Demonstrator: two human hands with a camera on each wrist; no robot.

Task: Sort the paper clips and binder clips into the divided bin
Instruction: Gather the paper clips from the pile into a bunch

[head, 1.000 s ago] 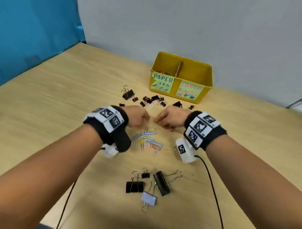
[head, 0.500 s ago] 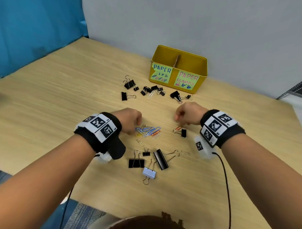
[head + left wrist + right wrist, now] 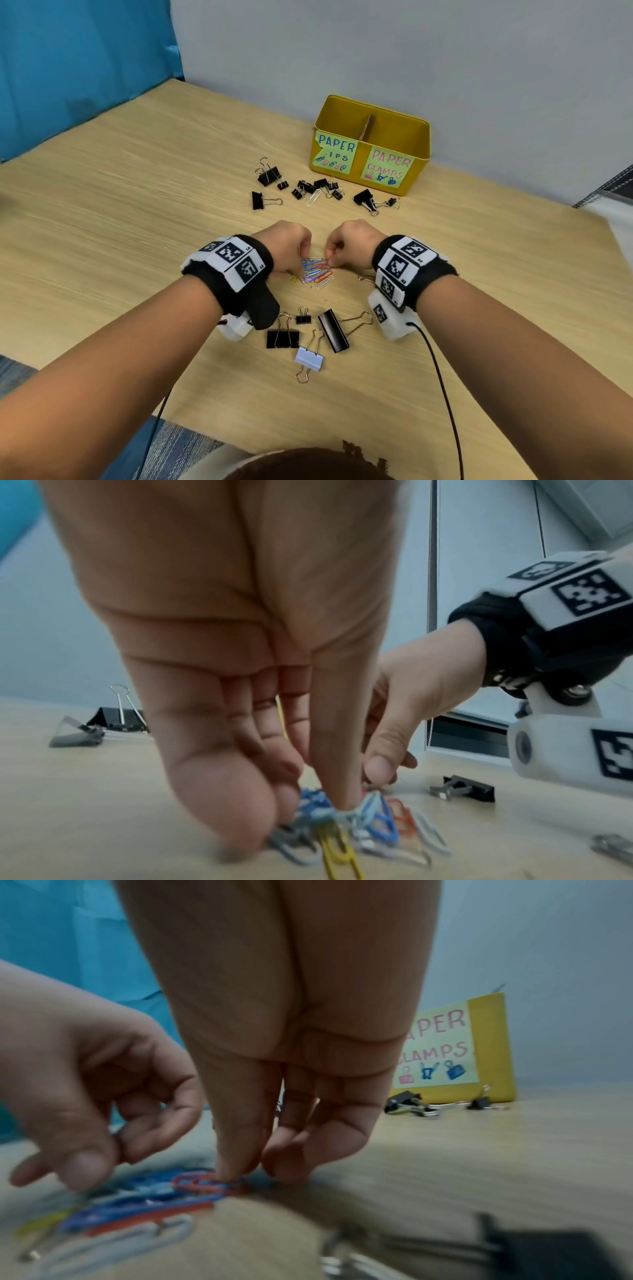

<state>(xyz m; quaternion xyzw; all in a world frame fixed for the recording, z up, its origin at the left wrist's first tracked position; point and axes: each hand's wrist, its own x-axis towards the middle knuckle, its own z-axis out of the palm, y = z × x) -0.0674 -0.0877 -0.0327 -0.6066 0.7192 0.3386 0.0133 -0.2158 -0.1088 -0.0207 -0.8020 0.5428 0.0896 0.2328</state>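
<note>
Nearest the person, on the wooden surface (image 3: 102, 212), lay a small group of binder clips: a pale blue binder clip (image 3: 309, 359), a black binder clip (image 3: 283, 339) just beside it, a long black binder clip (image 3: 333, 331) with its wire arms spread, and a tiny black clip (image 3: 303, 319). All of these sat on the near side of the pile of paper clips (image 3: 315, 272), apart from it.

The pile itself, coloured blue, red, yellow and silver, lay between the two hands. The left hand (image 3: 287, 245) had its fingers curled down, thumb and fingertips (image 3: 342, 791) pinching into the left edge of the pile. The right hand (image 3: 352, 241) was likewise bent over, its thumb and forefinger closed on a red paper clip (image 3: 209, 1184) at the right edge of the pile. Both wrists carried black bands with white marker blocks. A small black clip (image 3: 469, 791) lay just to the right of the pile.

Beyond the pile, a scatter of black binder clips (image 3: 308, 186) was spread on the surface, with one silver paper clip (image 3: 314, 198) among them. Farthest from the pile stood the yellow divided bin (image 3: 419, 150) against the wall, its cardboard divider upright in the middle; the left label read "PAPER ...IPS", the right "PAPER CLAMPS".
</note>
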